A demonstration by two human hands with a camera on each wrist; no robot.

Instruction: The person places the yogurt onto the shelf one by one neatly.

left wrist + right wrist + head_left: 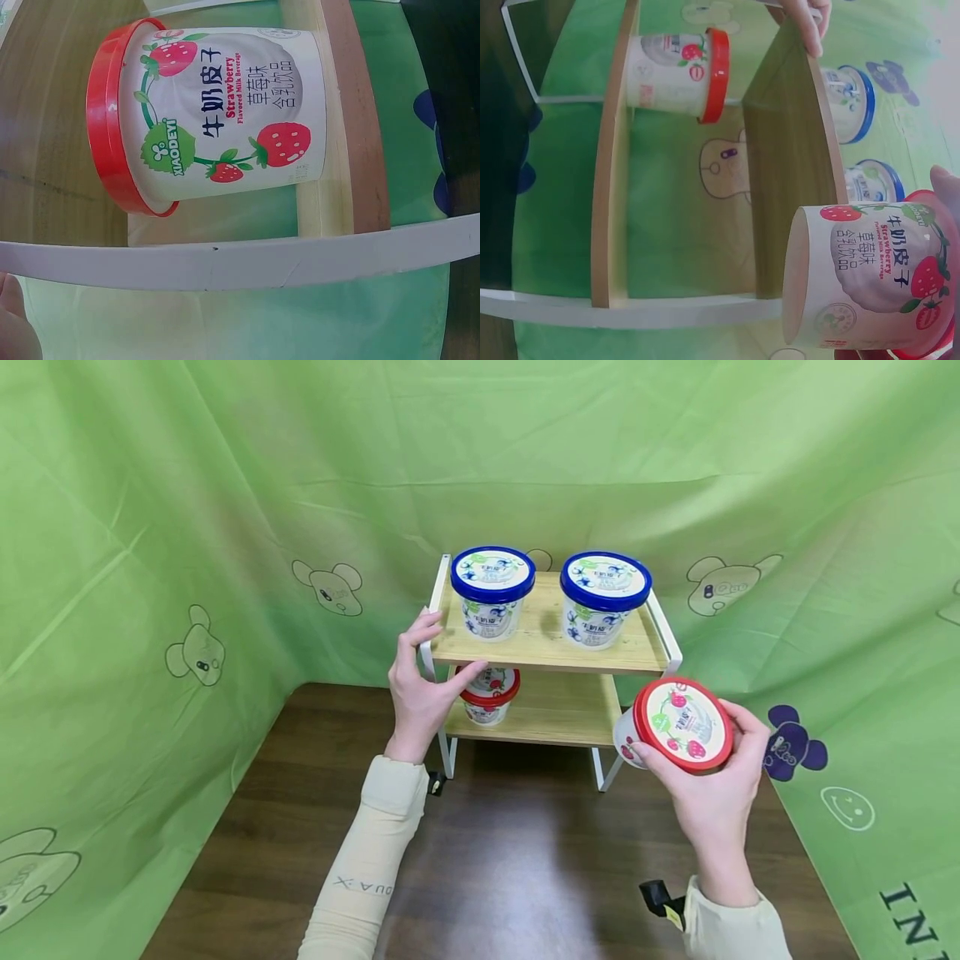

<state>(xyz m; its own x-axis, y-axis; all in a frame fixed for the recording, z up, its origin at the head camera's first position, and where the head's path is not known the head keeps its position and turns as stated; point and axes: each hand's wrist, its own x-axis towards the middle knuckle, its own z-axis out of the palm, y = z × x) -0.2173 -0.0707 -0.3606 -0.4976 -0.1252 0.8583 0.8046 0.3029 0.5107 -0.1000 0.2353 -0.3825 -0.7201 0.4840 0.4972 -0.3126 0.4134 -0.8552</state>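
Observation:
My right hand [716, 793] holds a red-lidded tub of strawberry milk [686, 727] by its lid, tilted, in front of the rack's right end. Its printed side and base [862, 277] show in the right wrist view. My left hand [423, 693] grips the left front corner of the two-tier rack's upper board [540, 647], thumb at the front edge and fingers by the white side rail. Below it another red-lidded strawberry tub [232, 112] stands on the lower board [555, 714]. Two blue-lidded tubs [491, 589] [603, 597] stand upright on the upper board.
The rack's white metal legs [600, 768] stand on a dark wooden floor [495, 860]. Green curtain [480, 443] with printed cartoon animals hangs behind and on both sides. The white side frame [225, 259] crosses the left wrist view.

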